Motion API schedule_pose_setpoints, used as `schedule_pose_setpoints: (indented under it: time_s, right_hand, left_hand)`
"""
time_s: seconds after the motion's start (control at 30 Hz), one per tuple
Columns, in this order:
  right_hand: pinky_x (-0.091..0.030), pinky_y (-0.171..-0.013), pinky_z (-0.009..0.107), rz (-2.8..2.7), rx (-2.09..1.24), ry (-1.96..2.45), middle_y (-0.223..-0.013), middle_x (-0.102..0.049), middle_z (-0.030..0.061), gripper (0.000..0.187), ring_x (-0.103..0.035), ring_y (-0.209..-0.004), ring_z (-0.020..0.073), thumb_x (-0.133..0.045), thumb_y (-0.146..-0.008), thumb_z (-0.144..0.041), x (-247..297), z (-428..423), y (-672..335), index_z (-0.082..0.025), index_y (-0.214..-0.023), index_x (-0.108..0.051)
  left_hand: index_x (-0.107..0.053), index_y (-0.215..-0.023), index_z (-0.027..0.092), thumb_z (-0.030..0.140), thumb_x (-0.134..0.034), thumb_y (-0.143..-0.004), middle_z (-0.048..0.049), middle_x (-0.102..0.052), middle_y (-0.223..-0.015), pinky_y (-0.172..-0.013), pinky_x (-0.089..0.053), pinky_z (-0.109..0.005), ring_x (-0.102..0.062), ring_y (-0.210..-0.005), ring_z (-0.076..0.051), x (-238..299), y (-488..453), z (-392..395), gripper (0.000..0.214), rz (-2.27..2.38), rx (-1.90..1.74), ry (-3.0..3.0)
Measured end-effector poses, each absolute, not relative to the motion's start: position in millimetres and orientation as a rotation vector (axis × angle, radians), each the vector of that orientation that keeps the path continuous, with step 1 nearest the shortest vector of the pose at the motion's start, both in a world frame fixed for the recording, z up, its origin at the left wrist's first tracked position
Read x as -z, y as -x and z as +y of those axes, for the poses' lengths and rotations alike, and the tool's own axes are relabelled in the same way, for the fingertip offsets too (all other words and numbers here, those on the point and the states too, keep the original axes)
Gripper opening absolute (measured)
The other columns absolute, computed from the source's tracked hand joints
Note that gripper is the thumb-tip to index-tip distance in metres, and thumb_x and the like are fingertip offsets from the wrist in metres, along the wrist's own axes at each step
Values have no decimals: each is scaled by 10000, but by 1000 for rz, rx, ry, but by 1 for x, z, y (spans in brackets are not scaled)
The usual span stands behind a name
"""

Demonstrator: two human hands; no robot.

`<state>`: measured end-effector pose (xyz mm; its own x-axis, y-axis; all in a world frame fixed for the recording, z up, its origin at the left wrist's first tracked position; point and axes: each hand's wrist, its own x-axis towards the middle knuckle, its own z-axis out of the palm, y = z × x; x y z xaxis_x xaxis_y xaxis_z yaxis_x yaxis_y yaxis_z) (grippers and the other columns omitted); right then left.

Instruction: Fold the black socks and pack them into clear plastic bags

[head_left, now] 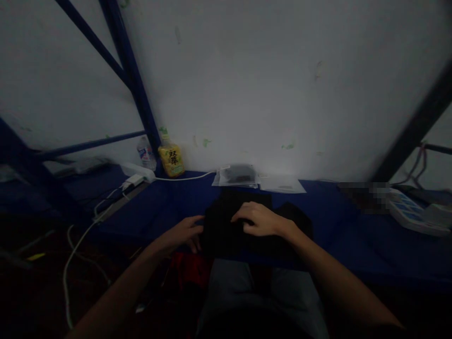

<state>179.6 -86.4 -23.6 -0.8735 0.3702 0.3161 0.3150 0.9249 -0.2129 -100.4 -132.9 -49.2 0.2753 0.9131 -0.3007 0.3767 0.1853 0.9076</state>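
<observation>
A dark, black cloth-like item [226, 230], apparently folded, lies at the front of the blue table; its details are lost in the dim light. At its left edge is my left hand [189, 231], with fingers apart and the fingertips beside or touching the fabric. My right hand [260, 219] rests on top of the black cloth. Its fingers are bent down and drawn toward the thumb, seemingly gripping the fabric. Another black part [294, 214] of the heap sticks out to the right, behind my right wrist.
Along the wall lie a clear plastic packet [237, 175] with something dark inside and white sheets [282, 183]. A yellow-labelled bottle [171, 157], a clear bottle [146, 153] and a white power strip [141, 173] stand left. A white tray-like object [416, 212] sits right. Blue posts [136, 89] frame the table.
</observation>
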Motion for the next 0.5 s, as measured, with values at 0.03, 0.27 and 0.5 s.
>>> schedule_pose_setpoints:
  time_s: [0.03, 0.27, 0.5]
  right_hand:
    - [-454, -881, 339, -2696, -166, 546, -1020, -679, 58, 368, -604, -964, 192, -507, -840, -180, 18, -91, -171, -198, -1196, -600]
    - [-414, -633, 258, -2743, -66, 743, -874, -689, 70, 404, -622, -739, 173, -390, -951, -479, 22, -107, -110, -186, -983, -666]
    - [-315, -577, 233, -2255, -196, 1043, -657, -629, 13, 380, -547, -581, 104, -410, -968, -365, 11, -105, -169, -155, -749, -639]
  left_hand:
    - [-416, -1332, 136, 434, -633, -756, -35, -672, -655, -435, -492, -230, -655, -513, -181, 49, 100, -130, 683, 1295, -591, -1401]
    - [-344, -1368, 115, 444, -666, -713, -20, -651, -657, -383, -458, -214, -618, -458, -162, 60, 101, -125, 800, 1321, -639, -1494]
    - [-435, -1277, 147, 403, -574, -756, -14, -644, -697, -393, -479, -221, -625, -492, -156, 55, 97, -127, 597, 1355, -643, -1496]
